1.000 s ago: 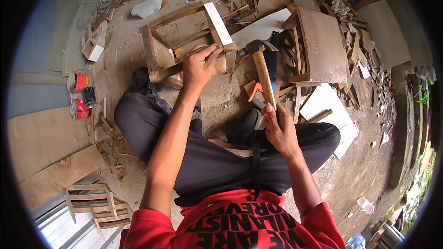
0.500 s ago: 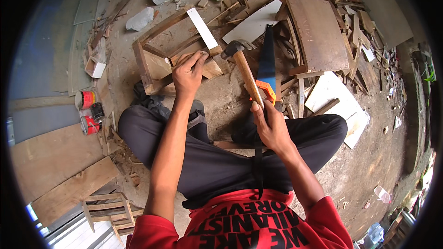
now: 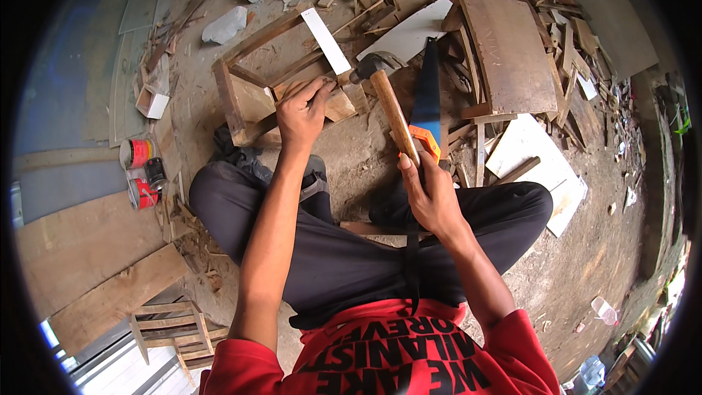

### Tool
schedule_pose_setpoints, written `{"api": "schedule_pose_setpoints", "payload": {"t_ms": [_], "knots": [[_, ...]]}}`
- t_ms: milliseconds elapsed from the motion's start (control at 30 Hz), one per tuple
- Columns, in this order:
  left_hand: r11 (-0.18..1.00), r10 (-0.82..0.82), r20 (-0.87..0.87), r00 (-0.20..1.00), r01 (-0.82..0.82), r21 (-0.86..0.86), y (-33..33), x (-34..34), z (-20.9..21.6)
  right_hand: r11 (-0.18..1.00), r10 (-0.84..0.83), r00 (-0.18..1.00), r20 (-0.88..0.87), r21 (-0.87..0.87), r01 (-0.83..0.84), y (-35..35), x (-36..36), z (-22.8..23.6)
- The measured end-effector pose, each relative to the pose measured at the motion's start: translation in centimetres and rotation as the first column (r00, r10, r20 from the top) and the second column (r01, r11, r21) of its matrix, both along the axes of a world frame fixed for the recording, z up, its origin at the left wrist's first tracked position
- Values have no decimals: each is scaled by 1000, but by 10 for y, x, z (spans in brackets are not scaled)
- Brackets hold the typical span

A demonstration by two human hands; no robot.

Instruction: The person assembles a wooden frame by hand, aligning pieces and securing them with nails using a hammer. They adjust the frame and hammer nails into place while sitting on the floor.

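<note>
Floor: bare dirt floor strewn with offcuts, and the person sits cross-legged on it, dark trousers filling the lower middle.
Big board: a flat brown wooden panel lies at two o'clock from the hands, among scraps.
Frame: open rectangular wooden frame at eleven o'clock, a white flat strip laid across its far corner.
Saw: blue-bladed handsaw with an orange handle on the ground at one o'clock, just beside the hammer's shaft, on its right.
Hammer: wooden-handled hammer with a dark metal head, tilted, head up at twelve o'clock and down near the frame's right end.
Right hand: right hand wrapped round the low end of the hammer handle, fingers closed tight on it.
Left hand: left hand pressed on the frame's near rail, fingers bunched narrow as if pinching something small there; what they pinch is too small to tell.
Block: small pale wooden block at the frame's corner, just right of the left hand, just below the hammer head.
Tins: red and dark small round tins at nine o'clock, well apart from the work.
</note>
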State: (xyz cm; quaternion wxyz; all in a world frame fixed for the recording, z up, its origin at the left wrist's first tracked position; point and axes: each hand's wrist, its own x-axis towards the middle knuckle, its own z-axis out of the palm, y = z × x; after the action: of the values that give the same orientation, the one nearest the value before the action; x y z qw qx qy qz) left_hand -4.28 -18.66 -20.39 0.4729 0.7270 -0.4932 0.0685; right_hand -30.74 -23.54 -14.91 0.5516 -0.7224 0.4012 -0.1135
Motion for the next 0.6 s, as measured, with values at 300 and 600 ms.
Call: {"api": "schedule_pose_setpoints", "payload": {"t_ms": [300,600], "knots": [[1000,21,-82,996,-23,-19,0,-1,-5,1000,-2,1000,19,-4,2,0,3,0],[1000,16,-11,1000,-16,8,0,0,-2,1000,1,1000,14,-31,-1,2,4,-3]]}}
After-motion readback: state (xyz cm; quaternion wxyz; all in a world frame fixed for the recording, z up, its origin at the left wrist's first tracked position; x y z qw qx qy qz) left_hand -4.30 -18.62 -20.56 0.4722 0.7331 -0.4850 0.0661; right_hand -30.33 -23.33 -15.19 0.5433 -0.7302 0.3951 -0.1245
